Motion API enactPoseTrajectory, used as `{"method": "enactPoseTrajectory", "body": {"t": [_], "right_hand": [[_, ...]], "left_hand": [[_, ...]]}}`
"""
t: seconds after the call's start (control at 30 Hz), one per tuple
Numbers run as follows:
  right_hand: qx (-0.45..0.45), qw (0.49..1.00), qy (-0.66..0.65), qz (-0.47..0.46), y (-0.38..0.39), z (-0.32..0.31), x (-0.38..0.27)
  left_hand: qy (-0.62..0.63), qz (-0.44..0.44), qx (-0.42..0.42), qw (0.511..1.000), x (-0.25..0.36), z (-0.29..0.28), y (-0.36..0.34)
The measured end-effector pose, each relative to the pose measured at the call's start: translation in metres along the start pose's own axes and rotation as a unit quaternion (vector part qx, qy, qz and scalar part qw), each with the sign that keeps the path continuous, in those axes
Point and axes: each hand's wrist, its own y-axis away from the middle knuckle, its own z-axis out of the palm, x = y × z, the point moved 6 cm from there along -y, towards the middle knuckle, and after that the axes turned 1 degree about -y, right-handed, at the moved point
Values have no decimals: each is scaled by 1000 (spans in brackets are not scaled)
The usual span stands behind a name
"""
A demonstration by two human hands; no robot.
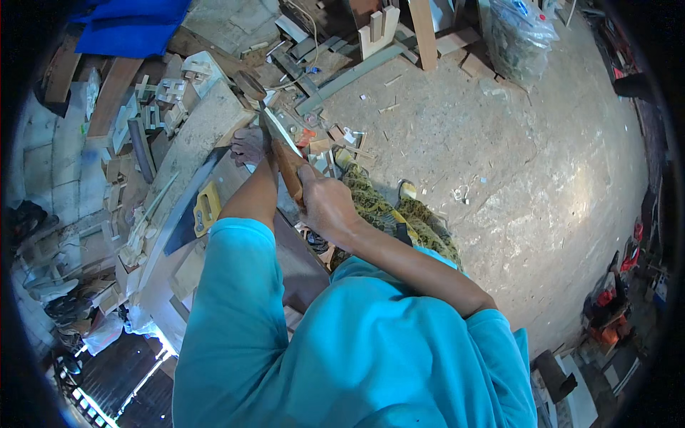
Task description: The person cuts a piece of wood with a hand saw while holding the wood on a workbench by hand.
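Note:
My right hand [328, 203] is closed round the wooden end of a long tool [287, 170], which looks like a wooden-framed saw. Its narrow dark and pale strips run away from me to a rounded wooden far end [250, 85], over the bench edge. My left hand [249, 145] is at the edge of the wooden workbench [207, 132], beside the tool, with its fingers bent downward. What those fingers grip is hidden. Nearer to me on the bench lies a handsaw with a yellow handle [207, 208], its dark blade flat.
Wood offcuts [171, 91] and a dark cylinder [141, 150] litter the bench's left. A blue sheet [132, 27] is at the far left. Boards [422, 36] and a filled clear plastic bag [521, 43] stand beyond. Scraps dot the concrete floor [528, 185] at right.

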Motion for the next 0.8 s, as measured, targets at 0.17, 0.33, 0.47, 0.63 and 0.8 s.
{"method": "enactPoseTrajectory", "body": {"t": [0.17,0.33,0.47,0.63,0.8], "right_hand": [[-16,998,-28,46,51,-36,5],[-46,998,26,39,38,-22,5],[18,1000,5,-2,21,-22,1],[6,996,-77,49,41,-37,6],[-39,998,-47,23,24,-24,-2]], "left_hand": [[129,53,-134,981,9,-31,-1],[45,29,-112,992,5,-31,-1],[92,-9,-151,984,4,-17,-8],[104,24,-174,979,-4,-22,-7],[124,-27,-175,976,-7,-38,-7]]}}
